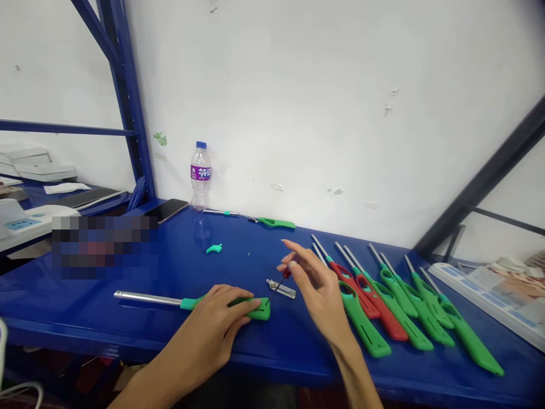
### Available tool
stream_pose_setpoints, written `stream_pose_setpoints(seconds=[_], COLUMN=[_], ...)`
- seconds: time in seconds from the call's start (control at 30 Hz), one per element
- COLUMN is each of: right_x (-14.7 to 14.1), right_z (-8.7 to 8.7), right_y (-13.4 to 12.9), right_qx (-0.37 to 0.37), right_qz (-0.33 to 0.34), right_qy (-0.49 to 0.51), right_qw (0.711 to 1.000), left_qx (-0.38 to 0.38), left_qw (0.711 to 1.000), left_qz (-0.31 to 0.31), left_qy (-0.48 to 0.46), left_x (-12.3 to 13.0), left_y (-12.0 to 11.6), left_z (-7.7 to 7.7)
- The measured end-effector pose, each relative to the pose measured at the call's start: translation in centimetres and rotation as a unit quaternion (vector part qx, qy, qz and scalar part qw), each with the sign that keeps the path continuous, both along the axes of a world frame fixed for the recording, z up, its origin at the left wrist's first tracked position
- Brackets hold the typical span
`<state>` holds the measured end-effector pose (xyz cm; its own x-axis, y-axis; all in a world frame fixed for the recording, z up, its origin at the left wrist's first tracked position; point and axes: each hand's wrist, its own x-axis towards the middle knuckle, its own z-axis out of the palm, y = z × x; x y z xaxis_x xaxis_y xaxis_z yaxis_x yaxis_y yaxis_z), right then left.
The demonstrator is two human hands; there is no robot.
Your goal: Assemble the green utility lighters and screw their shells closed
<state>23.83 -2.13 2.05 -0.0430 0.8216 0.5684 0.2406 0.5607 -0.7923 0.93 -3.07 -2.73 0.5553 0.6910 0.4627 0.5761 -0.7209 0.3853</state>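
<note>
My left hand [217,321] presses down on a long-nosed gas lighter [264,309] with a green handle and metal tube, its fingers closed over the handle. A small screwdriver [286,274] with a red handle and dark shaft is pinched in my right hand [317,289], the other fingers raised. The shaft slants down to a clear fuel tank [286,290] lying on the blue table; I cannot tell if its tip touches the tank. A turquoise trigger piece [214,249] and a tiny pin [249,254] lie farther back.
Several red and green lighters [395,318] lie in a row at right, beside a white power strip [485,301]. At the back are an opened green lighter handle [276,223], a metal tube [219,212], a bottle [200,182] and a phone [170,210]. Blue shelf posts [128,102] rise at left.
</note>
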Motion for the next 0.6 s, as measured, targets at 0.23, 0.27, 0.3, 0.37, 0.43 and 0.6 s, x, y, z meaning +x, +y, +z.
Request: stream_pose_setpoints(seconds=[0.23, 0.27, 0.3, 0.37, 0.43, 0.6], right_x=[-0.2, -0.28, -0.35, -0.47, -0.51, -0.26], right_z=[-0.12, -0.16, -0.17, -0.16, -0.13, -0.06], right_y=[-0.05, -0.06, -0.11, -0.25, -0.36, -0.12], right_qx=[-0.007, 0.003, 0.008, 0.003, -0.013, 0.013], right_qz=[0.013, -0.008, -0.016, 0.013, 0.06, 0.0], right_qy=[0.018, 0.005, -0.006, -0.013, 0.002, -0.009], right_qw=[1.0, 1.0, 1.0, 1.0, 0.998, 1.0], left_qx=[0.003, 0.002, 0.001, 0.001, 0.003, 0.002], left_qw=[1.0, 1.0, 1.0, 1.0, 1.0, 1.0], left_qz=[-0.002, -0.001, -0.001, -0.001, 0.0, 0.0], left_qy=[-0.007, -0.007, -0.007, -0.005, -0.003, 0.001], left_x=[0.0, 0.0, -0.01, -0.02, -0.02, 0.05], left_y=[0.02, 0.01, 0.0, -0.01, -0.02, -0.04], left_z=[-0.24, -0.22, -0.21, -0.18, -0.16, -0.07])
